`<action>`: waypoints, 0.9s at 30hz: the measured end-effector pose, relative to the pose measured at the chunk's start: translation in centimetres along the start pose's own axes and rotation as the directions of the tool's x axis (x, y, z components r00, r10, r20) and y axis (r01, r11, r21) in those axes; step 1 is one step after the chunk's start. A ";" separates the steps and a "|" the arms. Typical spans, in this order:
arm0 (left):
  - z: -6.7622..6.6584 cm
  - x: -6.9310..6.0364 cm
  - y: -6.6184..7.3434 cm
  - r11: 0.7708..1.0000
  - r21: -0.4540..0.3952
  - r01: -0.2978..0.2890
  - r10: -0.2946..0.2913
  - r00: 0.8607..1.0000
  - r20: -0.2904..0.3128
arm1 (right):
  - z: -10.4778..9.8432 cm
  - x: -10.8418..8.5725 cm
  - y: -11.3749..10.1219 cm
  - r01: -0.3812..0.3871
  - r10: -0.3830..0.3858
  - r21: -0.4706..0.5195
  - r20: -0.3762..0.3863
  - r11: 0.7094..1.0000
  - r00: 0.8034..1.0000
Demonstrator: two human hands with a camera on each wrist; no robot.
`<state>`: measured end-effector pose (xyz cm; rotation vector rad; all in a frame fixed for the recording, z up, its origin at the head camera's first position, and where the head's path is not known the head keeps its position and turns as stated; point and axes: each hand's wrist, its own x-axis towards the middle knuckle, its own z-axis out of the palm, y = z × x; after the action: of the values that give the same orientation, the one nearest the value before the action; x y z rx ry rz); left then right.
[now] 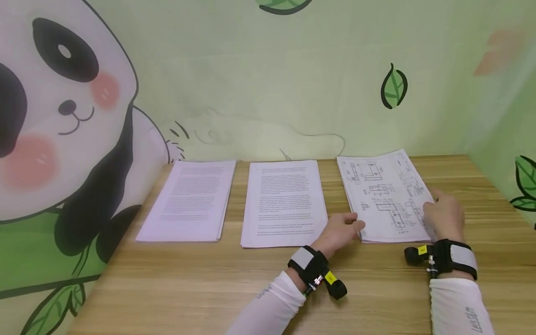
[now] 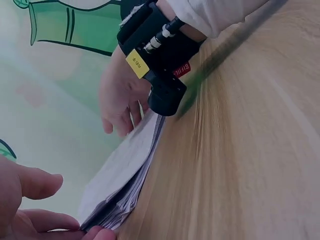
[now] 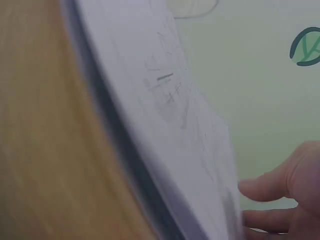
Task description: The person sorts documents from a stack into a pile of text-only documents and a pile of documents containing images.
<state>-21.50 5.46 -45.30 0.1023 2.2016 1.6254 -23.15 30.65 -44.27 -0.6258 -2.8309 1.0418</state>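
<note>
A stack of sheets with technical drawings (image 1: 383,204) lies at the right of the row, its edges slightly uneven. At its left edge my left hand (image 1: 339,231) touches the side of the sheets with fairly straight fingers. The thumb is raised apart from the paper in the left wrist view, and the fingers (image 2: 55,220) meet the stack's corner. My right hand (image 1: 445,216) is by the right edge of the same stack, fingers loosely extended. In the right wrist view its thumb (image 3: 267,187) and fingers are alongside the sheets' edge, without a visible pinch.
A stack of text pages (image 1: 284,204) lies in the middle of the wooden table (image 1: 188,284), close to my left forearm. Another text stack (image 1: 190,202) is farther left. Behind the table stands a green backdrop (image 1: 234,83) with a panda and leaves.
</note>
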 end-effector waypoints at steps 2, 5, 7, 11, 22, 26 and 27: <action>-0.1 -0.1 0.1 1.000 0.011 0.003 -0.004 1.000 0.016 | -0.1 0.1 -0.3 0.027 -0.026 -0.028 0.020 0.999 0.999; -0.3 -0.1 0.2 1.000 0.003 0.012 -0.012 1.000 0.022 | -0.2 0.0 -0.7 0.072 -0.068 -0.058 0.055 0.996 0.996; -0.4 -0.1 0.3 1.000 -0.014 0.021 -0.020 1.000 0.019 | -0.3 -0.1 -0.9 0.089 -0.084 -0.063 0.075 0.994 0.994; -0.5 -0.3 0.3 0.998 -0.056 0.034 -0.034 0.999 0.007 | -0.4 -0.3 -1.6 0.100 -0.095 -0.045 0.099 0.994 0.991; -5.3 -1.9 1.1 0.993 -0.033 -0.118 0.115 0.991 -0.075 | 1.9 -2.3 -7.6 0.360 -0.362 -0.083 -0.007 0.929 0.932; -8.6 -2.6 1.5 0.977 -0.035 -0.211 0.199 0.956 -0.215 | 2.7 -3.2 -9.5 0.434 -0.436 -0.080 -0.003 0.897 0.900; -9.5 -2.7 1.5 0.973 -0.023 -0.232 0.219 0.943 -0.250 | 2.9 -3.4 -9.9 0.454 -0.456 -0.082 -0.006 0.887 0.890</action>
<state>-22.69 -3.39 -40.81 0.1499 2.4035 1.9096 -24.11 20.69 -39.97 0.0367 -2.7957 0.8291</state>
